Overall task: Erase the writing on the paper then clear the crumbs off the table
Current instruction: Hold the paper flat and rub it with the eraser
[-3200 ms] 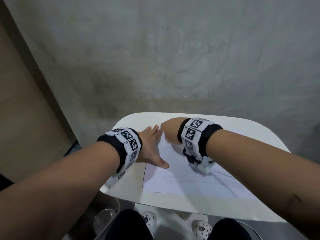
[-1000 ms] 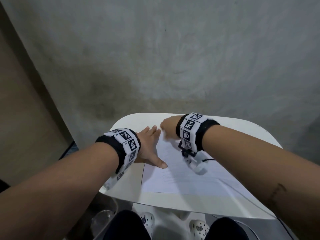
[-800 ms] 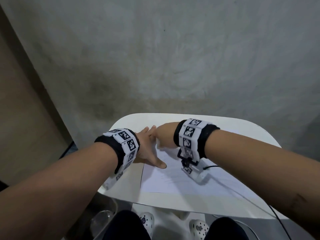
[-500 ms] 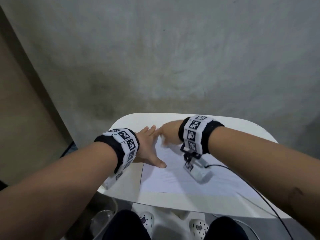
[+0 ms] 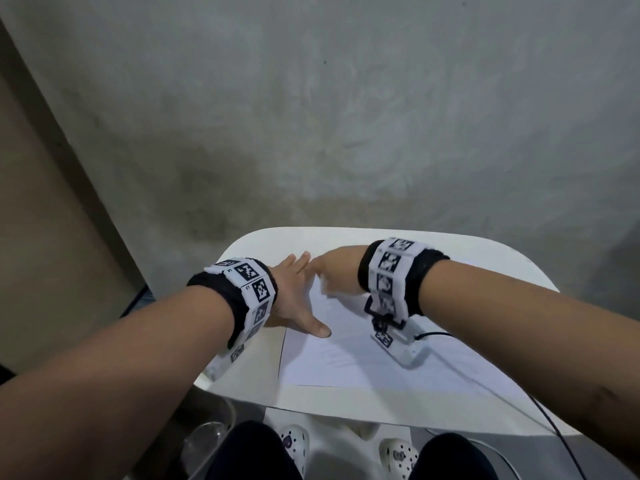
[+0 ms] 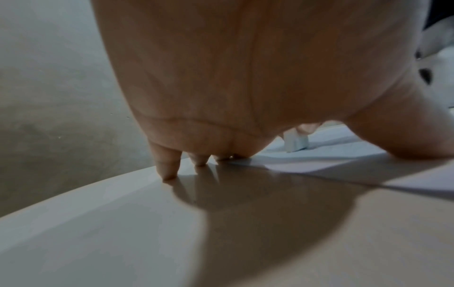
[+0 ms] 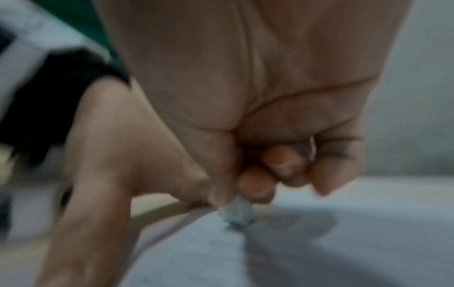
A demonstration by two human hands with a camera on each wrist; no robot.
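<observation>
A white sheet of paper (image 5: 346, 358) lies on the small white table (image 5: 346, 407). My left hand (image 5: 294, 299) lies flat with straight fingers (image 6: 167, 167) on the table and the paper's left edge, thumb on the sheet. My right hand (image 5: 332, 275) pinches a small white eraser (image 7: 237, 213) and presses its tip on the paper (image 7: 319, 252) near the far left corner, close to the left fingertips. The eraser (image 6: 296, 142) also shows under the left palm in the left wrist view. The right wrist view is blurred. I cannot make out writing or crumbs.
A grey wall (image 5: 346, 116) stands right behind the table. A black cable (image 5: 550, 431) runs from the right wrist camera across the table's right side. Below the front edge are my knees, white clogs (image 5: 294, 441) and a clear container (image 5: 204, 441) at the left.
My right hand has rubbed the eraser back and forth in short strokes near the paper's far left corner. The left hand has stayed flat in the same place.
</observation>
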